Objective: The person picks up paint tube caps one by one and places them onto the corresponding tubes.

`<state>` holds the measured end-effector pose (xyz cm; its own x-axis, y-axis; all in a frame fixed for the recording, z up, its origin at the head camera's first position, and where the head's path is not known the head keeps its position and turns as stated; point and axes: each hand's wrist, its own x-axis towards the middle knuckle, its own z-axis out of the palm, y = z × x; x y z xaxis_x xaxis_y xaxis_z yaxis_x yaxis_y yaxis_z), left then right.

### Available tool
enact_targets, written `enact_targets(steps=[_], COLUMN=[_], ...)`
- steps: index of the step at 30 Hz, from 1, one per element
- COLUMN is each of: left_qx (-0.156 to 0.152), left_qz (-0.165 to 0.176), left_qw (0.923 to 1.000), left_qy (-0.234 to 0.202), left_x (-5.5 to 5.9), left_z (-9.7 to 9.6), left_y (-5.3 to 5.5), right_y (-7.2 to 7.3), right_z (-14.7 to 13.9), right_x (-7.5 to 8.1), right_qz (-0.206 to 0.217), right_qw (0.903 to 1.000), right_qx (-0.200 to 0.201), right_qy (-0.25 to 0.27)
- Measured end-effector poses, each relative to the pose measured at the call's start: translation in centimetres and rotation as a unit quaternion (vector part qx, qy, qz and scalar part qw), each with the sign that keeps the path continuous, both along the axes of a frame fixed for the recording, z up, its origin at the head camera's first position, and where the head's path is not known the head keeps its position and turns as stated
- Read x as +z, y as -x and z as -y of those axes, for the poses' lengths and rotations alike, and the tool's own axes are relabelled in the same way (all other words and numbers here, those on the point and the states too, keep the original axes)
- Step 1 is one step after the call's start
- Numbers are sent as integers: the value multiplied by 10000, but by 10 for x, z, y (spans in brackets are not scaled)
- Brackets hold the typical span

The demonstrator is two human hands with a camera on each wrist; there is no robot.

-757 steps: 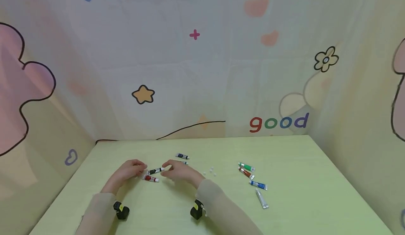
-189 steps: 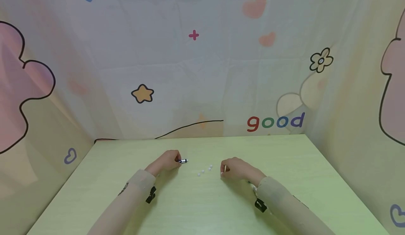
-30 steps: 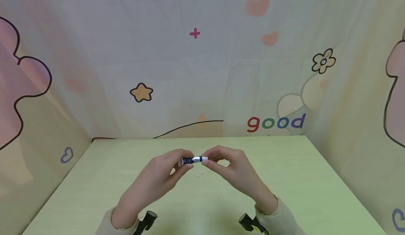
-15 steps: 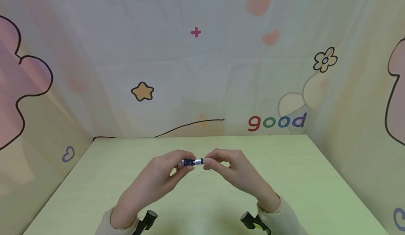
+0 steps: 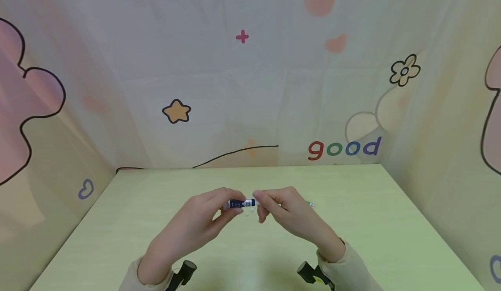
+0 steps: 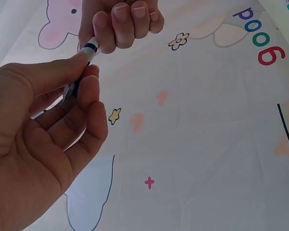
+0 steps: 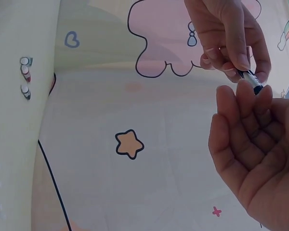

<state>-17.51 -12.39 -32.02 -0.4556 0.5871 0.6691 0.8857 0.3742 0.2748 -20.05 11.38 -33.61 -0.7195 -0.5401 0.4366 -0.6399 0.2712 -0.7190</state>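
Observation:
Above the table, my left hand [image 5: 195, 217] pinches a small paint tube [image 5: 236, 204], dark blue and silver, between thumb and fingers. The tube lies nearly level, its neck pointing right. My right hand [image 5: 291, 210] pinches the white cap end with thumb and index finger, which hide most of the cap. In the left wrist view the tube [image 6: 90, 47] runs from the left hand [image 6: 53, 106] up to the curled fingers of the right hand [image 6: 123, 24]. In the right wrist view the tube [image 7: 253, 82] passes between both hands' fingertips.
Small white caps [image 5: 247, 214] lie on the pale green table [image 5: 250, 256] below the tube. A green tube's end [image 5: 310, 204] shows behind the right hand. Several tubes [image 7: 25, 72] lie at the left in the right wrist view. A printed cloth [image 5: 219, 86] hangs behind.
Since a second ago, my right fingers have closed over the white cap and turned, with the thumb now on top. The left hand has shifted slightly right with the tube.

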Motion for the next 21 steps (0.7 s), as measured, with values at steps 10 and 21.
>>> enact_targets(steps=[10, 21], left_qx=[-19, 163], left_qz=[-68, 53], left_qw=[10000, 9998], left_qy=[-33, -82], left_x=[1, 4], left_z=[1, 3], left_y=[1, 0], right_y=[0, 3], right_z=[-1, -12], right_x=[1, 5], right_qz=[79, -445], right_qw=[9999, 9989], right_qx=[-111, 133], right_qy=[-53, 46])
